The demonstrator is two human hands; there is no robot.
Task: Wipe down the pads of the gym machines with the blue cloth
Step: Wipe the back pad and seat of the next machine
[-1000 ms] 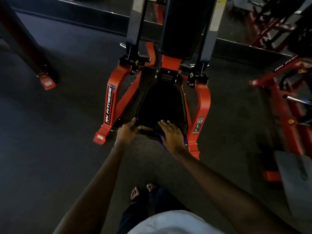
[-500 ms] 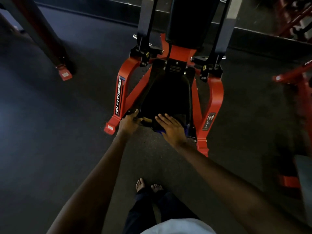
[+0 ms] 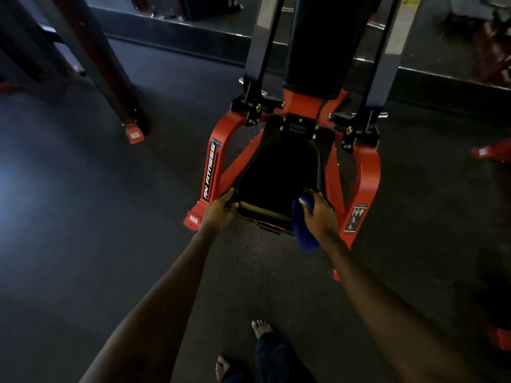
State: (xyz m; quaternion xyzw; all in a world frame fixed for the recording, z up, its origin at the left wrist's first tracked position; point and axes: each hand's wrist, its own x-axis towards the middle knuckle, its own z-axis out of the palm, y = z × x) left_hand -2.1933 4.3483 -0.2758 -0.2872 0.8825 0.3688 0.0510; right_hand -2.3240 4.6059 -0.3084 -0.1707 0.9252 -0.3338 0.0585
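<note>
1. The right hand (image 3: 322, 217) grips the bunched blue cloth (image 3: 301, 230), fingers curled round it, at the front right corner of the seat pad (image 3: 279, 172).
2. The left hand (image 3: 219, 214) clasps the front left corner.
3. Flatten the cloth; wipe in overlapping strokes.

The seat pad (image 3: 279, 172) lies open from above and from its near edge, where bare floor (image 3: 262, 277) runs back to the person's feet. The left hand (image 3: 219, 210) grips its near left corner, and the right hand (image 3: 322, 217), holding the blue cloth (image 3: 302, 230), covers its near right corner. Red frame arms (image 3: 218, 161) stand close along both side edges, leaving narrow gaps, while the upright back pad (image 3: 318, 42) and black uprights (image 3: 261, 51) close the far edge.
</note>
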